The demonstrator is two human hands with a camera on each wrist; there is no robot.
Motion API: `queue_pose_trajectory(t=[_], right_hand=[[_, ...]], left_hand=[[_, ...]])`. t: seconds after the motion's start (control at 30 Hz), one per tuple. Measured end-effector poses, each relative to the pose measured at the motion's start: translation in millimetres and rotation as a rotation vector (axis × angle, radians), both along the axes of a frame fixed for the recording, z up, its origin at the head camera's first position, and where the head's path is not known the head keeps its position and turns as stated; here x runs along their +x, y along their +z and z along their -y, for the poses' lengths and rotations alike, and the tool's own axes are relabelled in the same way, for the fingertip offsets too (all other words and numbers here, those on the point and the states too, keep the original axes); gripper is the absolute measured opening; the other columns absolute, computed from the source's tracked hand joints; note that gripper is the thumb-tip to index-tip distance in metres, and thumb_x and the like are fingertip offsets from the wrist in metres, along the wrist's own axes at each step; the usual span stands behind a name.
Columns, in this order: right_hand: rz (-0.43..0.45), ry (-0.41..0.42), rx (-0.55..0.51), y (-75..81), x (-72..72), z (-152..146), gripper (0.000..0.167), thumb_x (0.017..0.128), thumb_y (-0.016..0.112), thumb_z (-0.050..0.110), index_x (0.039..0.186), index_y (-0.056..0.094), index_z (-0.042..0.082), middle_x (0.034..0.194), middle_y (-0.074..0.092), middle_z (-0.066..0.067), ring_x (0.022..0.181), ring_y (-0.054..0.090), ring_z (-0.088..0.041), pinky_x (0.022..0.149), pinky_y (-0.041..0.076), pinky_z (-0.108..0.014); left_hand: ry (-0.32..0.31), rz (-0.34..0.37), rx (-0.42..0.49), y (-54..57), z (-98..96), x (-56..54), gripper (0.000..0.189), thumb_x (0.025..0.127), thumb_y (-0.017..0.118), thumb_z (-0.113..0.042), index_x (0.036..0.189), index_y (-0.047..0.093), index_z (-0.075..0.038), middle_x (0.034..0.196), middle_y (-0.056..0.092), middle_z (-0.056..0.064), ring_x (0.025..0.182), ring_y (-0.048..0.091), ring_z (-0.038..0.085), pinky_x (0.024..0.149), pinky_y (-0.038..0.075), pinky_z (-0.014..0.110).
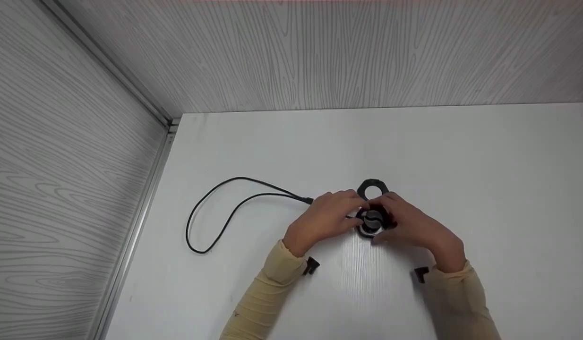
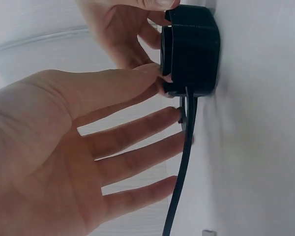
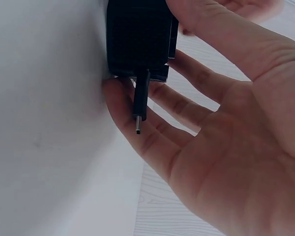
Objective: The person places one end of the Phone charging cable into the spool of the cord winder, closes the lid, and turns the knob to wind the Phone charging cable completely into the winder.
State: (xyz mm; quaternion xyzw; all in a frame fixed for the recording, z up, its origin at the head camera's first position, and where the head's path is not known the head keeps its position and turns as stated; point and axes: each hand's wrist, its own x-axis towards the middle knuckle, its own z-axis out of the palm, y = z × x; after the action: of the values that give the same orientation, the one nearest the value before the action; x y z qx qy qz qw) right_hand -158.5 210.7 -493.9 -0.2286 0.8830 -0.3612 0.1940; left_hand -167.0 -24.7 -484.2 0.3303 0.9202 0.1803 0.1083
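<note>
A small black case [image 1: 372, 227] with a round, shiny centre sits on the white table between the two hands. My right hand [image 1: 407, 222] grips its right side, the thumb near and the fingers beyond. From the left, my left hand [image 1: 325, 217] pinches the case's edge with thumb and index finger, its other fingers extended in the left wrist view. Just behind the case is a black octagonal ring [image 1: 367, 182] with a large hole. A black cable [image 2: 183, 167] leaves the case beside the left fingers. In the right wrist view a plug [image 3: 141, 93] with a metal tip sticks out near the right fingers.
The cable's loop [image 1: 187, 226] lies on the table [image 1: 485, 165] to the left. Wood-grain panels [image 1: 296, 56] stand behind the table and on its left, where a metal rail [image 1: 142, 196] runs along the edge. A small black piece [image 1: 312, 265] shows beside the left wrist.
</note>
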Motion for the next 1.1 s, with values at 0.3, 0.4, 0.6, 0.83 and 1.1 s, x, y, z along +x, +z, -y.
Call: queue_pose_trajectory(t=[0.3,0.4,0.6,0.83,1.1], right_hand=[[0.025,-0.011,-0.009,-0.6,-1.6,-0.3,0.072,0.078,0.095,0.023,0.138,0.059,0.011,0.131,0.058,-0.009,0.117,0.057,-0.023,0.106,0.047,-0.045],[0.037,-0.024,-0.028,-0.6,-1.3,-0.4,0.069,0.076,0.096,0.021,0.132,0.058,0.01,0.124,0.059,-0.009,0.11,0.056,-0.021,0.099,0.046,-0.036],[0.045,-0.035,-0.036,-0.5,-0.8,-1.9,0.067,0.076,0.096,0.02,0.129,0.055,0.009,0.12,0.06,-0.009,0.105,0.055,-0.02,0.094,0.044,-0.031],[0.048,-0.032,-0.046,-2.9,-0.5,-4.0,0.067,0.077,0.096,0.021,0.128,0.055,0.01,0.119,0.06,-0.008,0.104,0.055,-0.019,0.093,0.044,-0.03],[0.054,-0.035,-0.021,-2.8,-0.4,-2.1,0.073,0.078,0.094,0.021,0.137,0.055,0.009,0.138,0.055,-0.013,0.125,0.057,-0.026,0.11,0.045,-0.047]], left_hand=[[0.007,-0.136,0.006,-12.6,-16.3,3.2,0.028,0.1,0.072,-0.039,0.126,0.076,-0.028,0.131,0.064,-0.003,0.108,0.062,0.017,0.081,0.054,0.032],[0.01,-0.149,-0.003,-14.2,-18.4,4.3,0.028,0.1,0.073,-0.039,0.125,0.075,-0.027,0.131,0.064,-0.003,0.105,0.062,0.017,0.079,0.053,0.031],[-0.003,-0.171,-0.009,-15.1,-21.2,5.4,0.027,0.101,0.072,-0.037,0.124,0.073,-0.022,0.127,0.064,-0.003,0.102,0.061,0.017,0.077,0.052,0.03],[-0.001,-0.09,0.061,-14.4,-17.9,1.8,0.026,0.104,0.068,-0.037,0.124,0.073,-0.022,0.126,0.066,-0.004,0.1,0.062,0.015,0.079,0.052,0.029],[0.233,-0.06,0.07,-15.2,-16.1,-31.8,0.023,0.108,0.062,-0.032,0.119,0.078,-0.022,0.115,0.075,-0.004,0.104,0.07,0.014,0.084,0.058,0.032]])
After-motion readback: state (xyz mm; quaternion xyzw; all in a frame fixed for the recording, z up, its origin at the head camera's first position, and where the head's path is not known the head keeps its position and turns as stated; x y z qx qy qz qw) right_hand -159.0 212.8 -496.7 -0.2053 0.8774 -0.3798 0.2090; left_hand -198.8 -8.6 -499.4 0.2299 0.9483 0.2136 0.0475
